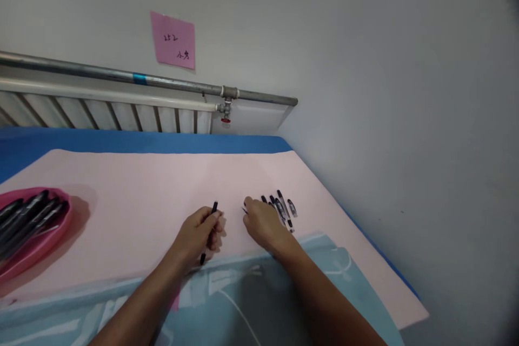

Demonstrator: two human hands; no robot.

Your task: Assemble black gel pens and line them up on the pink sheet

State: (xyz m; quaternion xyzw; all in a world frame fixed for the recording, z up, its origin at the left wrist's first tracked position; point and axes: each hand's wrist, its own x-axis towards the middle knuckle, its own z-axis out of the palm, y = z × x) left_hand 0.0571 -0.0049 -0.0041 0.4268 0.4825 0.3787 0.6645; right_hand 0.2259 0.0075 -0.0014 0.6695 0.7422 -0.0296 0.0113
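Note:
My left hand (200, 233) is closed round a black pen (213, 208), whose tip sticks out above my fingers and whose other end shows below my palm. My right hand (263, 221) is curled, fingers pinched on a small dark piece at its fingertips, too small to name. Just right of it lies a small cluster of several black pen parts (283, 207) on the pink sheet (141, 200). Both hands rest low over the sheet, close together.
A pink tray (38, 243) holding several black pens sits at the left edge. A light blue cloth (243, 303) covers the near side. Blue table surface (121, 141), a radiator (101, 113) and a pipe run along the wall behind; a pink note hangs above.

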